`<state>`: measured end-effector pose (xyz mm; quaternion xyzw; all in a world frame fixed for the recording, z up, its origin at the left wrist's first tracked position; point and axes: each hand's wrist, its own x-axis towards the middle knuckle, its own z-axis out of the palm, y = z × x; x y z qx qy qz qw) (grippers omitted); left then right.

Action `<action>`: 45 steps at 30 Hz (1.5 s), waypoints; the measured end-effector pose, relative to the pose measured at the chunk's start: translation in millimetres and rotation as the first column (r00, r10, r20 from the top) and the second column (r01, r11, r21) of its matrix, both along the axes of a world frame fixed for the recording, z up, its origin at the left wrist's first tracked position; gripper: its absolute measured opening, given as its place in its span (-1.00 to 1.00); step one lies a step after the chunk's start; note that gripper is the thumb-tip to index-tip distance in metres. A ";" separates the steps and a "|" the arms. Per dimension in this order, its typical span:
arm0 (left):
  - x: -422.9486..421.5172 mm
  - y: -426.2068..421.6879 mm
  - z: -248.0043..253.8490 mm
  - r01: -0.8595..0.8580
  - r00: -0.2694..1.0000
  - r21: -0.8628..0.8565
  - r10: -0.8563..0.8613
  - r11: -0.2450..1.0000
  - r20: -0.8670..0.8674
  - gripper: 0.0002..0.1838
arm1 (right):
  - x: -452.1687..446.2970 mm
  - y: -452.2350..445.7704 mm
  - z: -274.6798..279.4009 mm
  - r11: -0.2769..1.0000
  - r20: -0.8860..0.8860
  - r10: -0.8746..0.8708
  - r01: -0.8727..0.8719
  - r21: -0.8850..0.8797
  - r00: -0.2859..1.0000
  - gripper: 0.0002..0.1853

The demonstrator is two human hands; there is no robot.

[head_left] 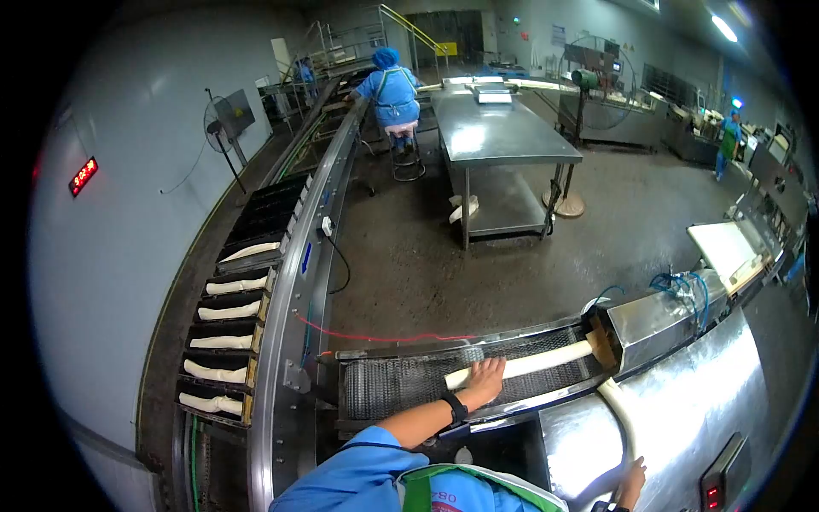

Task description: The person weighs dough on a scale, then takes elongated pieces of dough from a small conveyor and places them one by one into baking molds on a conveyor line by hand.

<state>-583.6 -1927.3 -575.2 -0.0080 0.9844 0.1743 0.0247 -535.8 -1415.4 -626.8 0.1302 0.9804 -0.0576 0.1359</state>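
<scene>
A long pale roll, which looks like dough, [546, 362] lies on the mesh belt [384, 384], its right end at the machine's outlet. My left hand [484, 382] rests over this roll near its left end, fingers bent around its top. A second long pale roll [621, 411] lies curved on the steel table [682, 401] at the right. My right hand [632, 480] is at the lower end of that second roll, its fingers against it. The right palm is mostly hidden.
Black trays [223, 343] with pale pieces stand along the conveyor [294, 316] at the left. A steel table [503, 136] is ahead. A person in blue [392, 94] sits beside the conveyor. A small device with red digits [725, 469] lies at the lower right.
</scene>
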 end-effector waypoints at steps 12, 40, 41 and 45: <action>-8.6 -77.4 7.0 -0.015 1.000 -0.077 0.015 0.997 0.000 -0.49 | -50.8 -39.5 -11.1 0.997 0.118 -0.070 0.073 -0.023 0.991 -0.33; 15.3 -395.0 150.0 0.390 0.414 0.917 0.905 -0.081 -0.096 -0.69 | -56.4 -281.9 -14.5 0.964 0.039 0.196 -0.185 -0.191 0.980 -0.52; 13.7 -422.2 162.8 0.438 0.334 0.898 0.923 0.029 -0.193 -0.71 | -60.7 -291.3 -13.8 0.962 0.040 0.186 -0.174 -0.213 0.982 -0.52; 18.4 -547.6 178.2 0.446 0.137 0.875 0.951 0.189 -0.276 -0.73 | -64.6 -328.1 -5.4 0.948 0.041 0.134 -0.116 -0.297 0.990 -0.54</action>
